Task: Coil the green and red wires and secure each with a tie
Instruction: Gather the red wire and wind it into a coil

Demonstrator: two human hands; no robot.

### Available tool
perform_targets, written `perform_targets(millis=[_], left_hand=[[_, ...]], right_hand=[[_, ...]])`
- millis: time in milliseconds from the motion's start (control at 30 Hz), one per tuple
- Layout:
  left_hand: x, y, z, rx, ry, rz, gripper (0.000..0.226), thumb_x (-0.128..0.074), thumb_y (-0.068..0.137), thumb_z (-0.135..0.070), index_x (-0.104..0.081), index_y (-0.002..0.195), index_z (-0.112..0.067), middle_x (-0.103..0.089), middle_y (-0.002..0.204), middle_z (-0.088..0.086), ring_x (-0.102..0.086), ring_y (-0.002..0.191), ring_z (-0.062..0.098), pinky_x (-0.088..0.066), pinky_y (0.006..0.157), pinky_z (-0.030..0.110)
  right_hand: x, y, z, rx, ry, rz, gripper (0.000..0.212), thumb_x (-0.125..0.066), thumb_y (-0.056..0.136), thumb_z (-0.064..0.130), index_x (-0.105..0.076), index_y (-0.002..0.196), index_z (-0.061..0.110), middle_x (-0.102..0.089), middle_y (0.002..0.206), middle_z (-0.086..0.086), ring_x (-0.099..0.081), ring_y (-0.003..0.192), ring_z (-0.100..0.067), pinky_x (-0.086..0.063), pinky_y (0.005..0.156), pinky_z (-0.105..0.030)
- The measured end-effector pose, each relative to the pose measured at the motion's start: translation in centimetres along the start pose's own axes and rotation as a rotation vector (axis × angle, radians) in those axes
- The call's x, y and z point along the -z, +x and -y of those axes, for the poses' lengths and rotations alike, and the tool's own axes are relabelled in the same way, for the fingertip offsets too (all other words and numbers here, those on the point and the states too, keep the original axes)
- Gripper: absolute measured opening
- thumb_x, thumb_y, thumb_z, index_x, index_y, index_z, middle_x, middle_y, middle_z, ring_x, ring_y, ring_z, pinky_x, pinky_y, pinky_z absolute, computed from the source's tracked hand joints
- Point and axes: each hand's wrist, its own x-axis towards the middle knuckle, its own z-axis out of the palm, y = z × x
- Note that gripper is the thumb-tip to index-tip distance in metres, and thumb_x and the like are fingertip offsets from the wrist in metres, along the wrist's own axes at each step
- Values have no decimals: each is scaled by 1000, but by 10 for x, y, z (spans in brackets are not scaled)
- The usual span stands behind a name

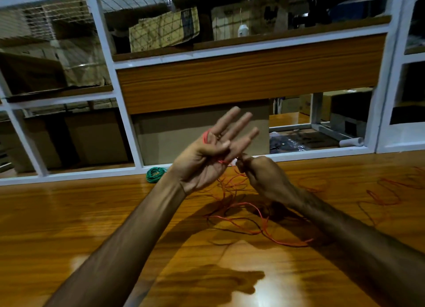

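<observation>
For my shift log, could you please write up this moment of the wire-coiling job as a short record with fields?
green wire: coiled bundle lying at the far edge of the table; whether it is tied cannot be told
red wire: mostly loose on the table, with a few turns round the left hand
left hand: raised, palm toward the camera, fingers straight and spread, thumb folded across the palm
right hand: fingers curled, pinching the red wire beside the left palm
stage: red wire coiling under way, far from done
</observation>
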Motion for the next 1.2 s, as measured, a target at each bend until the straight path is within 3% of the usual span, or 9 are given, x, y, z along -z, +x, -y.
perform_targets(millis=[133, 300, 433, 567, 667, 767, 933, 1033, 1200], left_hand=[[0, 13, -9, -178, 23, -253, 65, -38, 101, -7, -30, 163, -25, -38, 166, 10, -32, 155, 28, -22, 129, 43], [28, 40, -2, -235, 824, -532, 83, -49, 100, -19, -1, 165, -38, -8, 174, -6, -7, 160, 13, -25, 120, 24], [42, 47, -7, 14, 1439, -517, 126, -63, 69, -10, 15, 152, -66, 9, 174, -1, 4, 161, 34, -23, 123, 66], [43, 48, -1, 380, 1768, -379, 129, -62, 69, -10, 25, 158, -45, -1, 172, 22, 4, 160, 34, 11, 125, 48], [56, 43, 5, 553, 1986, -271, 117, -78, 85, -26, 8, 164, -32, -28, 168, 17, -18, 159, 29, 20, 122, 47], [48, 40, 4, 706, 2095, -242, 57, -68, 98, -41, -51, 146, -15, -60, 143, 9, -44, 145, 26, 13, 127, 52], [23, 37, -13, 884, 1997, -137, 31, -48, 108, -43, -63, 90, -24, -62, 88, -1, -55, 83, 5, -4, 126, 50], [7, 28, -28, 938, 1645, -60, 44, -42, 109, -43, -75, 123, -18, -72, 120, -3, -60, 106, 3, -30, 120, 42], [-4, 10, -28, 879, 959, 68, 59, -22, 114, -36, -61, 138, 2, -62, 144, 14, -62, 130, 14, -34, 120, 30]], right_hand=[[2, 1, 8, 33, 1, -5, 12, -49, 105, 27, -57, 96, 23, -57, 73, 11, -51, 60, -8, -31, 52, -23], [3, 4, 11, 47, -136, 13, 45, -25, 102, 55, -56, 107, 23, -72, 83, -2, -65, 70, -21, -52, 59, -36], [11, 2, 3, 118, -259, -67, 25, -45, 103, 41, -59, 107, 20, -67, 74, -3, -61, 63, -23, -47, 54, -34], [21, 7, -8, 225, -358, -208, 21, -48, 103, 39, -56, 97, 21, -57, 62, -1, -48, 46, -20, -36, 40, -31], [23, 10, -16, 289, -407, -219, 20, -55, 102, 36, -55, 96, 18, -56, 65, -1, -44, 44, -17, -37, 37, -31], [25, 12, -21, 341, -445, -246, 17, -64, 99, 30, -57, 96, 16, -57, 68, -2, -44, 44, -17, -29, 38, -28], [32, 17, -27, 420, -466, -263, 17, -56, 100, 27, -62, 96, 12, -60, 73, -4, -52, 50, -16, -27, 44, -26], [37, 19, -32, 413, -462, -267, 14, -57, 99, 23, -62, 96, 11, -59, 73, -5, -53, 52, -17, -26, 45, -25], [35, 20, -40, 321, -430, -259, 20, -44, 105, 23, -61, 100, 13, -62, 77, -6, -57, 58, -22, -37, 42, -30]])
